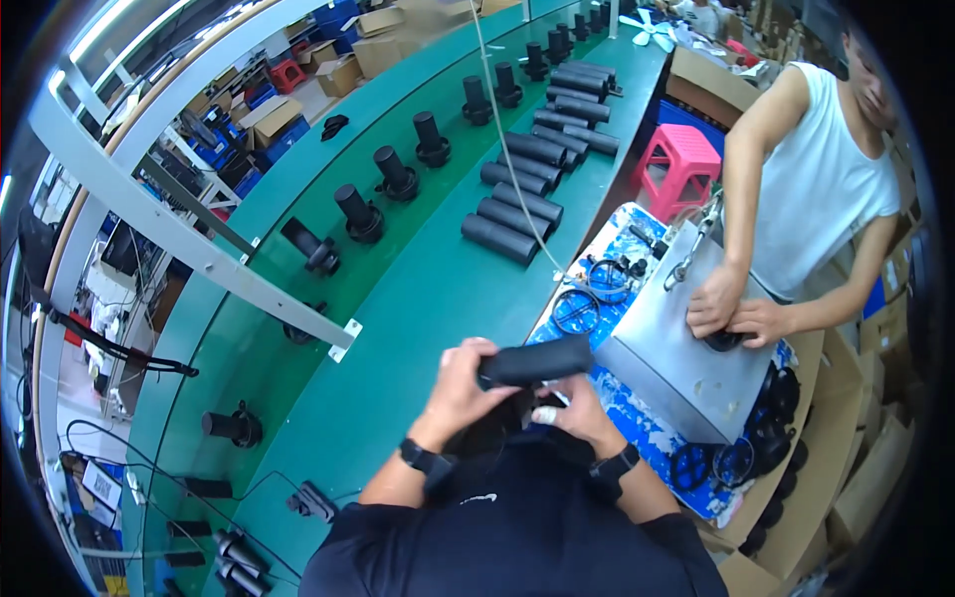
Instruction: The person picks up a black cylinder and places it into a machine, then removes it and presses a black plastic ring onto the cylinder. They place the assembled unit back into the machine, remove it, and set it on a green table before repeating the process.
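Observation:
Close in front of my body, a black cylindrical tube (538, 360) is held up at a slight tilt. My left hand (460, 393) is closed around its left end, thumb below and fingers above. My right hand (580, 410) is just under the tube's right end, with bent fingers and a white wrap on one digit. Between both hands, below the tube, something dark shows; its shape and what the right fingers grip are partly hidden.
More black tubes (499, 239) lie in a row on the green bench (398, 338). Black tubes on round bases (358, 212) line the belt at left. A cordless tool (313, 501) lies lower left. At right, a co-worker (816, 179) handles a black part on a metal box (647, 343).

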Demonstrator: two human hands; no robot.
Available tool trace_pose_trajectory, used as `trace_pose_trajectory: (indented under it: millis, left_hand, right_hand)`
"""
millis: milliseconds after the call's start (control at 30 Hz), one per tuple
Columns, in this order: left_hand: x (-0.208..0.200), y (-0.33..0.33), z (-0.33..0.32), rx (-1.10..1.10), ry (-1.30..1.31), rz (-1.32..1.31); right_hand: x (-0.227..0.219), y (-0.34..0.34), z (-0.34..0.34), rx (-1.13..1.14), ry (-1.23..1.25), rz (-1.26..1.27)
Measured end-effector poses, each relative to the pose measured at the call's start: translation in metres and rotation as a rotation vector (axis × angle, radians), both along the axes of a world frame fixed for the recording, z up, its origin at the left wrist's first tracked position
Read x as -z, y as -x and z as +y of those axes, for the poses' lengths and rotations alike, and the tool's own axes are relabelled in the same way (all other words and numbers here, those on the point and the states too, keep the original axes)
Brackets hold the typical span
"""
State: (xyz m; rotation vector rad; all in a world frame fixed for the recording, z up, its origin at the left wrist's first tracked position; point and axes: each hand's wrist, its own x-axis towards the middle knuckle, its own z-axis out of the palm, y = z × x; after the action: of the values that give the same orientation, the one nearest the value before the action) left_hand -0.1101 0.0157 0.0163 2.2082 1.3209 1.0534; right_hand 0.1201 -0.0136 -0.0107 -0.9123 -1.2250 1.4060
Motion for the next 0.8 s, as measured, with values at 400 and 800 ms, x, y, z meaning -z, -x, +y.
trace_pose_trajectory:
  millis: [400,800]
  left_hand:
    - [-0.023,-0.068,-0.006,0.424,0.395,-0.652]
    - [0.008,-0.113,-0.019,0.610,0.602,-0.531]
  right_hand:
    - [-0.055,-0.043,-0.013,0.317,-0.002,0.202]
    - [-0.054,-0.098,-0.077,0.499,0.044,0.104]
